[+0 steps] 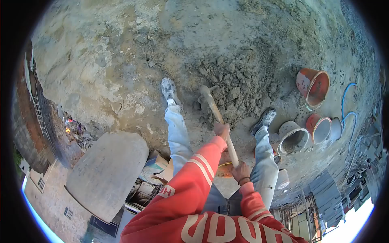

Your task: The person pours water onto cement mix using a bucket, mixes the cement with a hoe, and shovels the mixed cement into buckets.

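My left hand (221,130) grips the wooden handle of a hoe (214,106) partway along its length. Closer to my body, my right hand (241,173) is wrapped round the same handle near its end. The hoe's head rests at the left side of a mound of wet grey mortar (239,87), its blade partly hidden by the mortar. My feet stand apart, with the handle running between them. One shoe (265,118) is close to the mound's lower right edge; the other shoe (168,88) is on the ground to the left.
To the right stand an orange bucket (302,83), a pale bucket (282,142) and a smaller orange bucket (311,121). A blue hose (343,101) curves beyond them. Between my legs shows another bucket (224,171). Boxes and scrap (156,165) lie at lower left, beside a large grey slab (107,174).
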Demonstrator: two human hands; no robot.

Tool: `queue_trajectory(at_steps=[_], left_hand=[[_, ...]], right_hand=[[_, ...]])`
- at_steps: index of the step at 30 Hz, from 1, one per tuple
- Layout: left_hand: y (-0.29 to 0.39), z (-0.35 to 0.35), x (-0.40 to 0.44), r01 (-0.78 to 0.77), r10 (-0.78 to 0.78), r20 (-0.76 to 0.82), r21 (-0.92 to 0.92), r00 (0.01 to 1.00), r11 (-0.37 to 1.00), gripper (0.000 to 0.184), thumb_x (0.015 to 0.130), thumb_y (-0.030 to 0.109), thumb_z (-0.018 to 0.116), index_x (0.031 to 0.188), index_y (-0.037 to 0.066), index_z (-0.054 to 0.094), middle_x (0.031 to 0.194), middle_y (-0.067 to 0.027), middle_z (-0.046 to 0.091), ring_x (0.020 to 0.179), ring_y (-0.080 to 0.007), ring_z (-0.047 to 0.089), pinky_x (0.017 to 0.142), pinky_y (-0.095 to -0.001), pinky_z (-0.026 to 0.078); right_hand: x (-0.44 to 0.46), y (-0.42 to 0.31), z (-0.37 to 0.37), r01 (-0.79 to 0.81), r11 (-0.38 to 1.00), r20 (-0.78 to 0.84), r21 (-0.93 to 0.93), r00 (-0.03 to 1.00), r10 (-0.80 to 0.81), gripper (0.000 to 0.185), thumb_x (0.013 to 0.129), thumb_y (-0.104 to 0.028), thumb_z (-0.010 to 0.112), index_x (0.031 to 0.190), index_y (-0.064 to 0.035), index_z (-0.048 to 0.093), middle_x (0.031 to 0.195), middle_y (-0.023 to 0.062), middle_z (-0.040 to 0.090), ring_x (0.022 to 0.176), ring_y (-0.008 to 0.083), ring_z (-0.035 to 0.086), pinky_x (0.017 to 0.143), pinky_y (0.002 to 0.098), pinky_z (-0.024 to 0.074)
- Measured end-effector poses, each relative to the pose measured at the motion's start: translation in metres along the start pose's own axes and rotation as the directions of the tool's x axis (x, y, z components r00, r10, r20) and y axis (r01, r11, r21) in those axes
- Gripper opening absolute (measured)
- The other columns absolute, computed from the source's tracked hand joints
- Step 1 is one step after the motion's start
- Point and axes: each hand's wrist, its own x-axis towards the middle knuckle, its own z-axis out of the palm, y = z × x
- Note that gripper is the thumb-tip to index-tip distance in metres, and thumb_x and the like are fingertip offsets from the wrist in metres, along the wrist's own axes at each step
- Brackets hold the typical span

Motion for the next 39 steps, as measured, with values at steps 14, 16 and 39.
queue_trajectory(at_steps=[14, 16, 39], left_hand=[[0.269, 0.047, -0.039, -0.706, 0.72, 0.011, -0.188, 0.694, 0.683, 0.024, 0.08, 0.003, 0.058, 0.097, -0.001, 0.04, 0.059, -0.0058, 0.048, 0.038, -0.0154, 0.048, 0.034, -0.0303, 0.039], [0.275, 0.074, -0.004, -0.765, 0.777, 0.007, -0.168, 0.629, 0.621, 0.026, 0.079, 0.003, 0.059, 0.097, -0.003, 0.04, 0.059, -0.0062, 0.048, 0.038, -0.0161, 0.048, 0.034, -0.0306, 0.039], [0.213, 0.148, -0.173, -0.664, 0.602, 0.298, 0.195, 0.741, 0.722, 0.018, 0.084, 0.005, 0.06, 0.095, 0.003, 0.046, 0.064, -0.0031, 0.05, 0.045, -0.0126, 0.05, 0.038, -0.0273, 0.041]], right_hand=[[0.137, -0.072, -0.086, 0.32, 0.926, -0.31, 0.199, 0.917, -0.25, 0.031, 0.071, -0.017, 0.064, 0.101, -0.0072, 0.063, 0.084, 0.0212, 0.066, 0.08, 0.041, 0.063, 0.073, 0.0477, 0.0529], [0.168, -0.073, -0.078, 0.353, 0.907, -0.317, 0.232, 0.909, -0.272, 0.031, 0.072, -0.018, 0.064, 0.1, -0.0055, 0.063, 0.083, 0.0217, 0.066, 0.079, 0.0413, 0.064, 0.073, 0.0475, 0.053], [0.048, 0.017, -0.123, 0.037, 0.846, -0.187, 0.532, 0.98, 0.074, 0.032, 0.072, -0.026, 0.065, 0.098, -0.0085, 0.063, 0.083, 0.0206, 0.066, 0.079, 0.0396, 0.065, 0.072, 0.0487, 0.053]])
